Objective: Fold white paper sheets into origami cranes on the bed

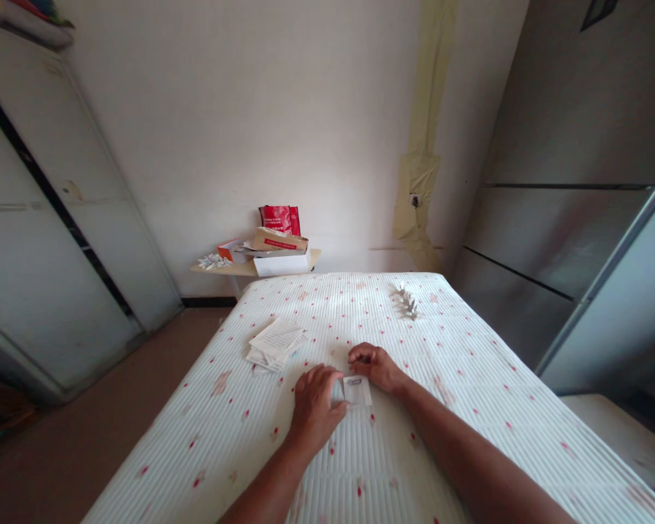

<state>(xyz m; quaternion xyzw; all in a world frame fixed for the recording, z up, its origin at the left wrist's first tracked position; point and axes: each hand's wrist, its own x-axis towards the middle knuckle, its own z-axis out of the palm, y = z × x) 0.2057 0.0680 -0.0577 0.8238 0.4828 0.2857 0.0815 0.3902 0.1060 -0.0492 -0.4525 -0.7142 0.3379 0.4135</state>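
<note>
A small, pale, folded piece of paper (358,391) with a dark printed mark near its upper edge lies on the bed in front of me. At its left edge is my left hand (317,402), thumb and forefinger spread apart, their tips close to or touching the paper. Just above the upper right of the paper hovers my right hand (378,367), its fingers loosely bent with a gap to the thumb. I see nothing between those fingers. To the left rests a loose stack of printed paper sheets (276,340). Several small folded or twisted paper pieces (407,301) lie farther off on the right.
The bed has a white ribbed cover (240,458) with red spots. Beyond its far left corner, a small table (243,269) holds a white box (282,263), a red bag (280,220) and more white pieces (214,261). A grey fridge (551,218) stands right, a cabinet (49,218) left.
</note>
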